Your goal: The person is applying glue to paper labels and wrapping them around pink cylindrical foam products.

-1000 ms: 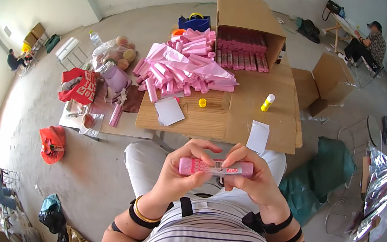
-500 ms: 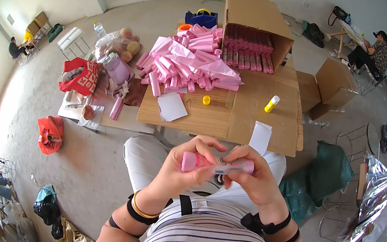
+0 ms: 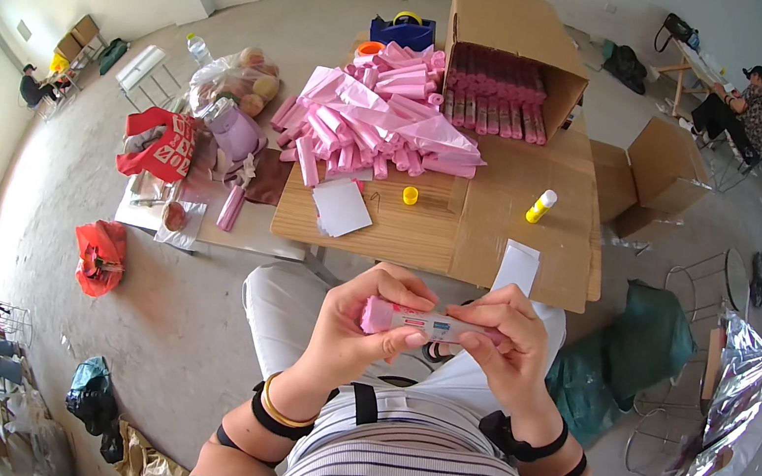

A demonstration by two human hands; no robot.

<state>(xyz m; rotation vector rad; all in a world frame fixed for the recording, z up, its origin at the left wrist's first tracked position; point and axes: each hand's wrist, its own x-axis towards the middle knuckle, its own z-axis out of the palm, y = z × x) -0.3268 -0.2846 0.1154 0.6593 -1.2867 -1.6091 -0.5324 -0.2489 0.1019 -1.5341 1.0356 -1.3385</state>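
Between both hands, above my lap, lies a pink plastic-bag roll (image 3: 427, 324) with a printed paper label round it. My left hand (image 3: 359, 312) grips its left end, thumb along the front. On the other end, the fingers and thumb of my right hand (image 3: 512, 342) are closed. Just beyond, at the table's near edge, rests a stack of white paper labels (image 3: 519, 263). An uncapped yellow glue stick (image 3: 540, 207) stands on a cardboard sheet (image 3: 490, 240), its yellow cap (image 3: 411, 196) apart on the wood. Farther left, more white paper (image 3: 343, 208) lies on the tabletop.
A heap of pink rolls (image 3: 358, 130) covers the table's far left. Behind it sit a blue tape dispenser (image 3: 402, 32) and an open carton (image 3: 514, 30) holding rows of labelled rolls. Bags and a purple jug (image 3: 236, 130) crowd the left side table. Green sacking (image 3: 645, 335) lies at right.
The roll has turned in my fingers, and its label now lies wrapped with printing toward me. My right hand's fingers have shifted along the right end.
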